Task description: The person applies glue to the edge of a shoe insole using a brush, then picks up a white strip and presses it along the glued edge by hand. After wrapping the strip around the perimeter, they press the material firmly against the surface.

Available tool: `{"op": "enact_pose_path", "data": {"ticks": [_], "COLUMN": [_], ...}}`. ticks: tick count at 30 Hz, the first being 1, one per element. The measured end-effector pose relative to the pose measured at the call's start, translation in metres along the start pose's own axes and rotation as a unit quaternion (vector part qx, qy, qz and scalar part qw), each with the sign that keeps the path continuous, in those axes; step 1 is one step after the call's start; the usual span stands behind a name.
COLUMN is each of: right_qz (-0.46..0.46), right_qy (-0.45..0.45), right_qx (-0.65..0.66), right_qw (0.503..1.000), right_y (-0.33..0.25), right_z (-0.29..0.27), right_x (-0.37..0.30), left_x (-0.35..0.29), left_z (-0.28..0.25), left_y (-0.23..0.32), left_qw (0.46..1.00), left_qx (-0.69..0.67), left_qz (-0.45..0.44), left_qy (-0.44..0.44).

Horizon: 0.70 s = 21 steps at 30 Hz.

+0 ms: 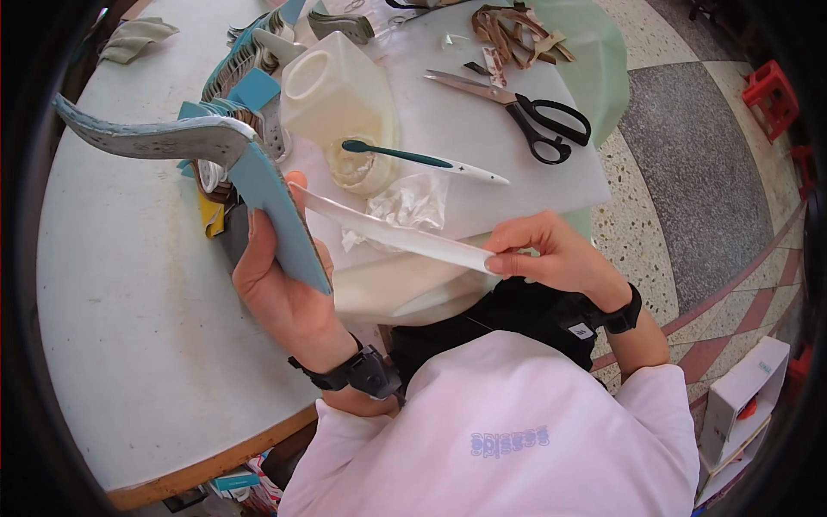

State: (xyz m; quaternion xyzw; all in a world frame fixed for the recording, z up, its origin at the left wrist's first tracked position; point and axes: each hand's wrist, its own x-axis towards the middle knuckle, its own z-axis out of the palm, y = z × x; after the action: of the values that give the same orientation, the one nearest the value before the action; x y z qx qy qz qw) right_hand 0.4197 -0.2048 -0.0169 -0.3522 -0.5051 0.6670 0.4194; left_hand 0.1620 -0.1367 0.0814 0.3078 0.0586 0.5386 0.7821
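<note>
My left hand point(289, 297) grips a curved, high-heel-shaped shoe insole point(274, 207), light blue on one face and greyish along its bent far part. The insole is tilted up off the table. Between the thumb and fingers of my right hand point(564, 258) is one end of a long white strip point(388, 231). The strip slants up to the left and its far end reaches the insole's edge by my left fingers; whether it is stuck there I cannot tell. Beyond the strip lie a toothbrush point(422, 161) with dark green bristle end, an open tub of pale paste point(357, 168) and crumpled white plastic point(413, 202).
A translucent plastic jug point(332, 86) stands behind the tub. Stacks of similar insoles point(241, 73) line the table to its left. Black-handled scissors point(534, 121) and brown scraps point(517, 34) lie at the far right. A grey cloth point(138, 39) rests at the far left.
</note>
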Motion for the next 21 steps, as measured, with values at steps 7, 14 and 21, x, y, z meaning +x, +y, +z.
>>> {"op": "enact_pose_path", "data": {"ticks": [7,14,21], "right_qz": [-0.066,-0.066,0.027], "right_qy": [-0.029,-0.081,-0.115], "right_qx": [-0.144,-0.19,-0.027], "right_qw": [0.987,0.976,0.993], "right_y": [-0.011,-0.012,-0.006], "right_z": [0.005,0.005,0.003], "right_x": [-0.007,-0.011,-0.01], "left_x": [-0.002,-0.007,-0.013], "left_z": [0.001,0.0,-0.003], "left_y": [0.004,0.01,0.015], "left_qw": [0.999,0.996,0.998], "left_qx": [-0.037,-0.067,-0.051], "left_qz": [-0.011,0.005,0.007], "left_qy": [-0.008,-0.056,-0.038]}}
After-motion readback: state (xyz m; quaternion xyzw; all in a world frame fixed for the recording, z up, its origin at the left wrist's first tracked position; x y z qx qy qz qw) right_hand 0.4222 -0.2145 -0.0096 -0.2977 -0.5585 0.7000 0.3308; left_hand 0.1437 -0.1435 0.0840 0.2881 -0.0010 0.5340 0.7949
